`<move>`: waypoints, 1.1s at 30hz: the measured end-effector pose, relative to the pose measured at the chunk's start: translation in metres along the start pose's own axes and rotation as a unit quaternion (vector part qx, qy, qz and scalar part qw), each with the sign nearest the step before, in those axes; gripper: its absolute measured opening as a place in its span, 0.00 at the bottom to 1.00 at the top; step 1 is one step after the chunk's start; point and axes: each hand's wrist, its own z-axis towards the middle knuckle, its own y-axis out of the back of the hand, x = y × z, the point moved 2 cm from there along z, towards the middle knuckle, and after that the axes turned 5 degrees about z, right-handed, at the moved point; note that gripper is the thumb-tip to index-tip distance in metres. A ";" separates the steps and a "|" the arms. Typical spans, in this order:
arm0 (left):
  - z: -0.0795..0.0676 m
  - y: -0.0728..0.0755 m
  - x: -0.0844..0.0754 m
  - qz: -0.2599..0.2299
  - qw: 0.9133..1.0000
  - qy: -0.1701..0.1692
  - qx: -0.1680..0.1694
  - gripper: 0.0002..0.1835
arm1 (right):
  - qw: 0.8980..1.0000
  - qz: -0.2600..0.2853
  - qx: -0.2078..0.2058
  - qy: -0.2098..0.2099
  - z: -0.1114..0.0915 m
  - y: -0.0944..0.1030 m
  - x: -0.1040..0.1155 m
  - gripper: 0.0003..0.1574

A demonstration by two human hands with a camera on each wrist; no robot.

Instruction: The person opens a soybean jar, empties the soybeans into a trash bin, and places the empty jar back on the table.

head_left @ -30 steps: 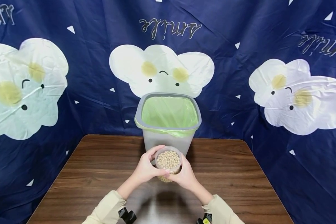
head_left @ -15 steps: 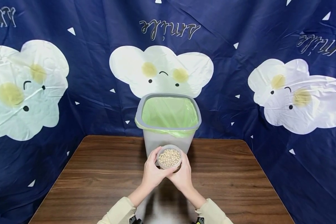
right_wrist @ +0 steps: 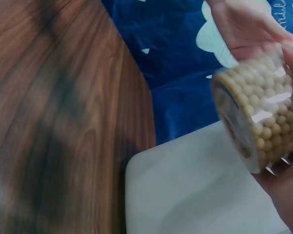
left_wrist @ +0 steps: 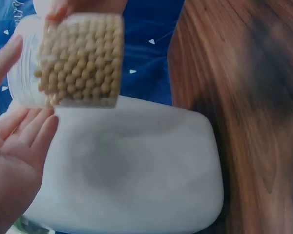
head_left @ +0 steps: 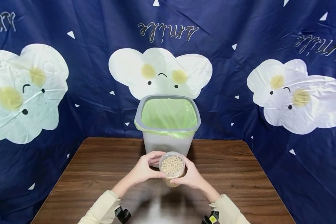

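Note:
A clear plastic jar packed with small round beige balls is held in the air, in front of the bin. My right hand grips its right side, thumb across the front. On the jar's other side, my left hand is loosely spread, its thumb tip at or near the jar wall. In the left wrist view the fingers of that hand are relaxed, and palm shows beside the jar. Whether a clear lid covers the jar cannot be made out.
A light grey bin with a green bag liner stands at the back of the brown wooden table. Behind and on both sides hangs a dark blue cloth with white clouds.
The jar first rose slightly with both hands close around it, then came back lower and a little to the right. My left hand has loosened and spread away from it.

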 end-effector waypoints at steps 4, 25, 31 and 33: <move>-0.003 -0.002 -0.002 0.006 0.999 0.013 0.037 0.41 | 0.998 0.029 0.058 -0.006 -0.004 -0.001 -0.014 0.52; -0.007 -0.046 0.003 0.031 0.970 0.050 -0.235 0.43 | 0.958 -0.145 -0.246 -0.010 -0.009 -0.032 -0.026 0.54; -0.007 -0.021 0.003 -0.052 0.992 0.023 -0.110 0.32 | 0.986 -0.040 -0.157 -0.046 -0.010 -0.017 -0.025 0.51; -0.007 -0.011 0.002 -0.078 0.994 0.025 -0.073 0.29 | 0.993 0.002 -0.108 -0.043 -0.009 -0.013 -0.024 0.49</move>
